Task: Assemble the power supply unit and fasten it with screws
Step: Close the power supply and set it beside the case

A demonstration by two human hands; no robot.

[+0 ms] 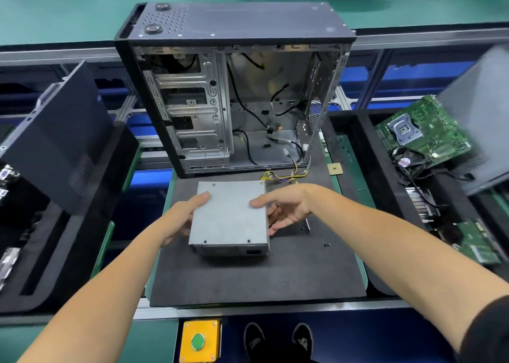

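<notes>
Black steel forms the open computer case (234, 87), stood at twelve o'clock on the dark foam mat (248, 274) with its side panel off and its bay bare. At the mat's centre, just below the case, the grey power supply unit (230, 216) is held slightly tilted, its cable bundle (281, 176) trailing from its one o'clock corner toward the case floor. The left hand (183, 220) is wrapped round the unit's nine o'clock edge, thumb laid on top; the right hand (286, 209) is cupped at the three o'clock side, thumb on the lid and fingers curled against the wall. A screwdriver (308, 226) lies at four o'clock beside two small screws (327, 244). Judged from this, the unit is best carried level, the cables fed in first so none is pinched. The mounting holes cannot be made out, and the fingers beneath the unit are hidden.
</notes>
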